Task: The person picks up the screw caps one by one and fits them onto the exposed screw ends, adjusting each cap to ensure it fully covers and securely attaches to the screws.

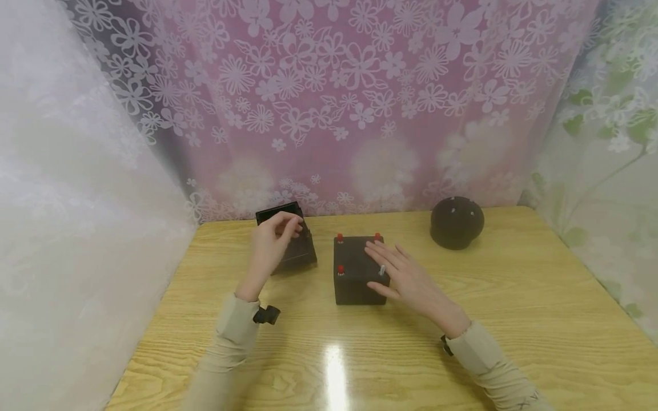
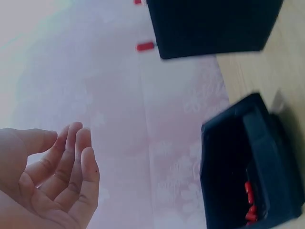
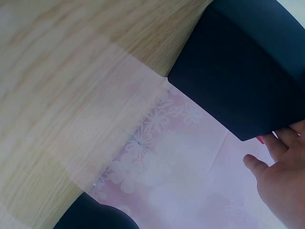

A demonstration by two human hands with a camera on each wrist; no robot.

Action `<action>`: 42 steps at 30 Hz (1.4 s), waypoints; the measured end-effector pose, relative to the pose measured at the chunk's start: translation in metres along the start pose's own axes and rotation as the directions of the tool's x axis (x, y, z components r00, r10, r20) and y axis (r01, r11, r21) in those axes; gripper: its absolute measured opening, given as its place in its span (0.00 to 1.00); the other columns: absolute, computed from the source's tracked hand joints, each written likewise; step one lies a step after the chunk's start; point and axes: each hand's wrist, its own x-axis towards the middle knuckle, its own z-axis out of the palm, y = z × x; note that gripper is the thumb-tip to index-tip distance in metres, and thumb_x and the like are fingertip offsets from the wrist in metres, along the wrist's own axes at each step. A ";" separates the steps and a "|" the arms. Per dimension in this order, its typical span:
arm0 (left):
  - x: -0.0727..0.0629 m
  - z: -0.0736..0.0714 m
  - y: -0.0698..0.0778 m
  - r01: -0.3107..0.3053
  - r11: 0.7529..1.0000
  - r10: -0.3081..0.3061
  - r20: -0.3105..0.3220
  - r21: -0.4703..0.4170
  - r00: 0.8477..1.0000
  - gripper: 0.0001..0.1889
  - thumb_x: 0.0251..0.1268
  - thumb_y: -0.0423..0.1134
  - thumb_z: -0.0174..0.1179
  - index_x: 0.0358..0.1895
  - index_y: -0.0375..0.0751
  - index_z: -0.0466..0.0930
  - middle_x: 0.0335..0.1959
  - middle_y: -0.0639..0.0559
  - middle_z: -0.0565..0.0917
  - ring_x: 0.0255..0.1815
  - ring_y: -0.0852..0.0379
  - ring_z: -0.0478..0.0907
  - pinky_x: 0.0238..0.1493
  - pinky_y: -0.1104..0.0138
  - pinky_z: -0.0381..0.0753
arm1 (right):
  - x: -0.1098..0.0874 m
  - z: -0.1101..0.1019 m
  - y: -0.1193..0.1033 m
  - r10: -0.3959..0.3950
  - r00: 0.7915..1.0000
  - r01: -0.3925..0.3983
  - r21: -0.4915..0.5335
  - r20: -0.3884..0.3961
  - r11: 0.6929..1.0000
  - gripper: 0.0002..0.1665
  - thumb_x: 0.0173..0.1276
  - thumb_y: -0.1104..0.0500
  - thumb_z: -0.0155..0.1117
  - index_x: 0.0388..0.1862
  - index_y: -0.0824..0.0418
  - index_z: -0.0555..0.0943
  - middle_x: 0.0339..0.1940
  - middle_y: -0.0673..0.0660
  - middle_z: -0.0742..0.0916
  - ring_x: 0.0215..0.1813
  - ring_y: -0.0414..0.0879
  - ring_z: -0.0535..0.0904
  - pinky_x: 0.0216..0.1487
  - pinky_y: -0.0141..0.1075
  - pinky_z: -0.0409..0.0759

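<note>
A black block (image 1: pixel 358 288) stands on the wooden table, with red caps (image 1: pixel 340 269) on three of its top posts. The front right post (image 1: pixel 382 270) is bare metal. My right hand (image 1: pixel 411 279) lies along the block's right side, its straight fingers reaching over the top, thumb at the front. My left hand (image 1: pixel 275 240) is over an open black box (image 1: pixel 300 251) left of the block. Its fingers are loosely curved, the thumb near the index finger, and nothing shows between them in the left wrist view. Small red pieces (image 2: pixel 250 205) lie inside the box.
A rounded black object (image 1: pixel 456 224) with small metal posts on top stands at the back right of the table (image 1: pixel 411 365). Behind the table hangs a pink flowered curtain (image 1: pixel 329 114), and pale fabric walls flank both sides.
</note>
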 end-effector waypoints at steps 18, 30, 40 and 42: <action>0.063 -0.017 -0.040 0.118 0.957 -0.132 0.037 0.264 0.991 0.13 0.79 0.40 0.55 0.50 0.35 0.85 0.45 0.40 0.88 0.44 0.45 0.86 0.44 0.53 0.85 | 0.000 -0.004 0.002 0.000 1.000 0.000 -0.021 0.007 1.000 0.45 0.78 0.34 0.50 0.78 0.65 0.64 0.78 0.62 0.69 0.78 0.59 0.64 0.79 0.57 0.56; 0.081 0.002 -0.078 0.046 0.885 -0.159 0.208 0.463 0.965 0.12 0.78 0.35 0.56 0.50 0.31 0.85 0.42 0.37 0.88 0.34 0.46 0.84 0.39 0.56 0.83 | -0.002 -0.004 0.001 -0.005 1.000 0.005 -0.036 0.005 0.999 0.46 0.78 0.31 0.45 0.78 0.65 0.64 0.78 0.62 0.69 0.78 0.57 0.64 0.79 0.55 0.55; 0.084 0.018 -0.093 0.041 0.817 -0.254 0.296 0.575 0.921 0.14 0.79 0.34 0.54 0.54 0.29 0.84 0.50 0.36 0.87 0.42 0.43 0.86 0.45 0.54 0.85 | -0.001 -0.003 -0.001 -0.001 1.000 0.002 -0.036 0.015 0.999 0.46 0.78 0.32 0.47 0.78 0.64 0.64 0.78 0.61 0.69 0.78 0.56 0.64 0.79 0.55 0.56; 0.084 0.021 -0.097 0.062 0.804 -0.301 0.314 0.591 0.900 0.15 0.80 0.35 0.52 0.57 0.30 0.82 0.52 0.36 0.86 0.44 0.43 0.86 0.47 0.54 0.85 | -0.001 -0.002 -0.001 -0.002 1.000 0.002 -0.032 0.013 0.999 0.46 0.78 0.32 0.47 0.78 0.64 0.64 0.78 0.61 0.69 0.78 0.56 0.64 0.79 0.55 0.55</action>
